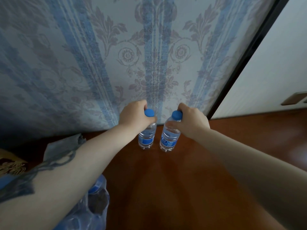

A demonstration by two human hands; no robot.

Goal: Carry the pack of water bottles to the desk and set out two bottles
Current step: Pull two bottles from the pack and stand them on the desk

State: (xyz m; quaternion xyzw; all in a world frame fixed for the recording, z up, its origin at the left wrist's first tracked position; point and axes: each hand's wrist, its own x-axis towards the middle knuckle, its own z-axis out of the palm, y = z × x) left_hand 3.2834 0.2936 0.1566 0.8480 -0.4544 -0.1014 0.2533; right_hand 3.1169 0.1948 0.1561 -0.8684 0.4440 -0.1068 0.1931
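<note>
Two clear plastic water bottles, the left bottle (147, 136) and the right bottle (169, 138), stand upright just beside each other mid-frame on the glossy wooden desk (182, 180), directly beneath the hands; the left hand (135, 116) and right hand (191, 121) each grip a blue-capped neck; the crinkled shrink-wrapped pack (93, 206) sits lower left, against patterned wallpaper (99, 55)

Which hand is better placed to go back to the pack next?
Left, probably. The left hand and its forearm pass right over the pack at lower left; the right hand is across the desk.
</note>
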